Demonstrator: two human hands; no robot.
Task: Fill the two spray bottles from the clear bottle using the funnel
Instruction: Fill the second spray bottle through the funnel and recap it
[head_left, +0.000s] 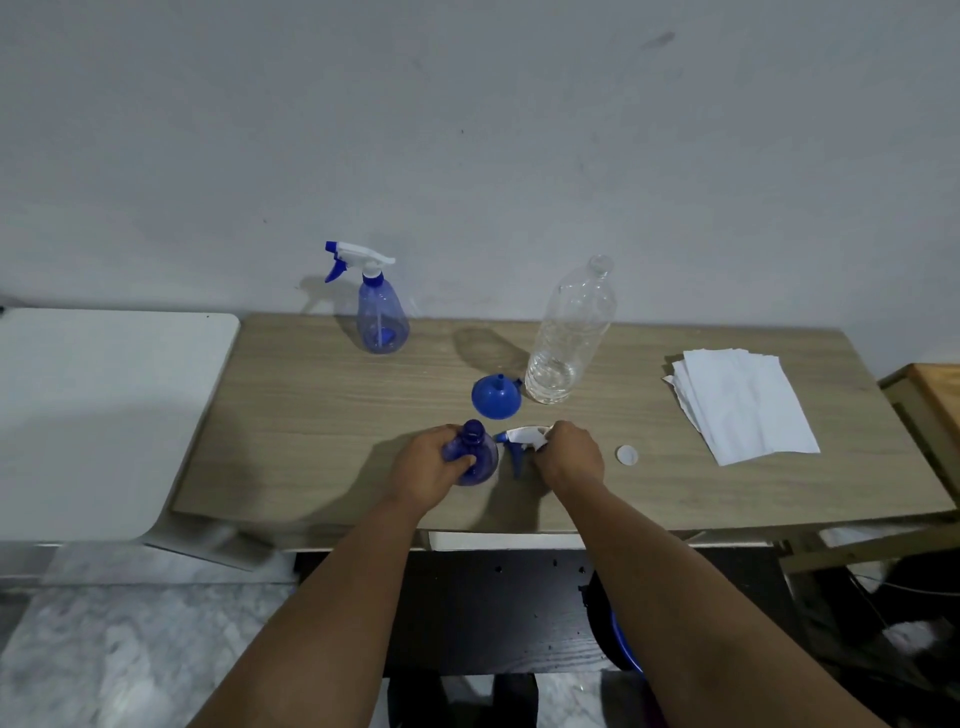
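Observation:
My left hand (428, 467) grips a blue spray bottle (477, 454) that stands upright near the table's front edge, its neck open with no head on it. Just to its right my right hand (569, 454) holds the white and blue spray head (522, 441) low over the table. A blue funnel (496, 396) lies mouth down behind them. The clear bottle (569, 332) stands uncapped to the funnel's right, with a little water at its bottom. A second blue spray bottle (382, 306), head on, stands at the back left.
A small white cap (627, 455) lies to the right of my right hand. A stack of white paper towels (743, 405) sits at the right of the wooden table (311, 415). A white surface (104, 415) adjoins the table's left side.

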